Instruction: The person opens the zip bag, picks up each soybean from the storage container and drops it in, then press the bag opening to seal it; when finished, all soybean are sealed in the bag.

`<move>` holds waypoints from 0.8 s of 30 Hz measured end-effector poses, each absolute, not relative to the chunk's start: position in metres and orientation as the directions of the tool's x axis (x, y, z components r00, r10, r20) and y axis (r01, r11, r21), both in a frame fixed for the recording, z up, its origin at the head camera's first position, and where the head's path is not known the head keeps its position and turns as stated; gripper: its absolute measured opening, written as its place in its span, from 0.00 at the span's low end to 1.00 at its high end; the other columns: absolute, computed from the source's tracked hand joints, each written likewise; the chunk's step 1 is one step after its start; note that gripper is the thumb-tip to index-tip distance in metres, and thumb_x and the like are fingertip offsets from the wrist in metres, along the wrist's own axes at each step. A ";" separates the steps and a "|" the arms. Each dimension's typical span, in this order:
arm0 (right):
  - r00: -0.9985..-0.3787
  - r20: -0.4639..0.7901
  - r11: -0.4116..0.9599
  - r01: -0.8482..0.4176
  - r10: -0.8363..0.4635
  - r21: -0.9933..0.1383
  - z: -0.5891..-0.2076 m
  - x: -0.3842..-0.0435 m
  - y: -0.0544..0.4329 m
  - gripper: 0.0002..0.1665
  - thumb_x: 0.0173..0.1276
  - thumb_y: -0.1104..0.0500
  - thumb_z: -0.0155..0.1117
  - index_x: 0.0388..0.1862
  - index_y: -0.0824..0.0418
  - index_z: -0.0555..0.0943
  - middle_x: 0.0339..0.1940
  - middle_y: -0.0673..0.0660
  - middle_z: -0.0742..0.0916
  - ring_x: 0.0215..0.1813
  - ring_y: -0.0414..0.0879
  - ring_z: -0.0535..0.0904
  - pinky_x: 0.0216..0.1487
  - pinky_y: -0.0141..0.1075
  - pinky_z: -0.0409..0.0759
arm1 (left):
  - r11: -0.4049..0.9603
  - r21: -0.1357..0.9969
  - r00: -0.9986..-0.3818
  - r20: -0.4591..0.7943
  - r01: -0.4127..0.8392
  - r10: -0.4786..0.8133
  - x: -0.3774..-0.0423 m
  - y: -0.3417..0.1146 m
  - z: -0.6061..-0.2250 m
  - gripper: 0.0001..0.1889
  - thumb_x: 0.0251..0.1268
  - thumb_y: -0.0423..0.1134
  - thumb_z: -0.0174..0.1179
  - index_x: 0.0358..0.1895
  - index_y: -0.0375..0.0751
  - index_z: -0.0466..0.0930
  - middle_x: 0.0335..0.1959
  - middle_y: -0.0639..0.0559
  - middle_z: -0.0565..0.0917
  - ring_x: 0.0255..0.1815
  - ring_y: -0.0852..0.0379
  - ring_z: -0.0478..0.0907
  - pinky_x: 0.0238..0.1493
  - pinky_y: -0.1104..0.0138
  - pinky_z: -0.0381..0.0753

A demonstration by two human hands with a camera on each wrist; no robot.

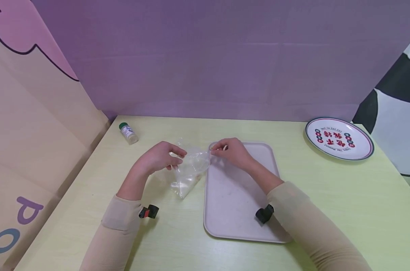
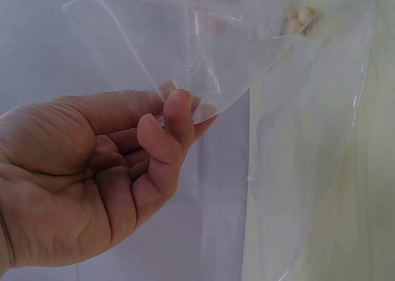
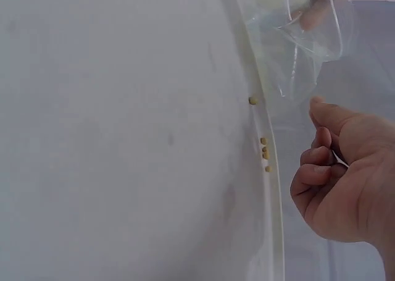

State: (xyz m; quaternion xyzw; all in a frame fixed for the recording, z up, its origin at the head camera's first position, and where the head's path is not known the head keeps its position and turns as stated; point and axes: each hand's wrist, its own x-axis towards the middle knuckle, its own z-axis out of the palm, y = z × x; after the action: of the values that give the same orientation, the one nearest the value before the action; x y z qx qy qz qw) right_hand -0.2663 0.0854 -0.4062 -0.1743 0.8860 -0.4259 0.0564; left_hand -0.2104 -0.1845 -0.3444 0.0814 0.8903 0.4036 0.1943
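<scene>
A clear plastic bag [image 1: 190, 165] hangs between both hands, over the table beside the tray's left edge. My left hand [image 1: 159, 158] pinches its left side between thumb and fingers. At the opposite edge of the bag, the fingertips of my right hand [image 1: 233, 152] meet in a pinch on the film, above the tray's far left corner. In the left wrist view several pale beans [image 2: 302, 20] show through the film. Small yellowish beans [image 3: 264, 151], several of them, lie along the edge of the tray [image 1: 240, 205] in the right wrist view.
A small jar with a green lid [image 1: 128, 133] lies on its side at the far left. At the far right is a white oval plate [image 1: 340, 138] with red print. A purple panel [image 1: 225, 60] rises behind the table [image 1: 171, 241].
</scene>
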 end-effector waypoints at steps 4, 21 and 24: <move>-0.933 0.080 0.529 -0.268 -0.352 -0.805 -0.402 -0.266 0.086 0.07 0.68 0.57 0.72 0.42 0.58 0.89 0.32 0.52 0.81 0.35 0.48 0.71 0.31 0.36 0.68 | 0.663 0.749 -0.912 -0.279 -0.010 0.302 -0.211 -0.185 -0.345 0.18 0.70 0.32 0.61 0.62 0.37 0.82 0.58 0.45 0.83 0.38 0.44 0.83 0.52 0.51 0.78; -0.914 0.157 0.422 -0.318 -0.374 -0.849 -0.382 -0.253 0.074 0.06 0.67 0.59 0.73 0.41 0.57 0.90 0.32 0.52 0.83 0.31 0.48 0.71 0.27 0.33 0.69 | 0.665 0.747 -0.911 -0.284 -0.014 0.299 -0.211 -0.184 -0.344 0.18 0.69 0.32 0.62 0.61 0.37 0.83 0.58 0.46 0.83 0.38 0.44 0.83 0.50 0.53 0.79; -0.903 0.168 0.403 -0.335 -0.395 -0.852 -0.379 -0.250 0.071 0.05 0.67 0.60 0.73 0.40 0.58 0.90 0.31 0.52 0.82 0.30 0.47 0.71 0.27 0.32 0.69 | 0.669 0.744 -0.911 -0.283 -0.011 0.300 -0.212 -0.184 -0.344 0.18 0.69 0.32 0.62 0.61 0.38 0.83 0.58 0.46 0.83 0.37 0.46 0.82 0.50 0.52 0.79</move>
State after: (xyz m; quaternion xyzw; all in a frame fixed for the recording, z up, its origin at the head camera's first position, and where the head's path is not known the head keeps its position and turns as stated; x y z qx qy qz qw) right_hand -0.2501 0.0705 -0.3792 -0.2179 0.8369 -0.5012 0.0300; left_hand -0.2116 -0.1838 -0.3439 0.0810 0.8923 0.3989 0.1950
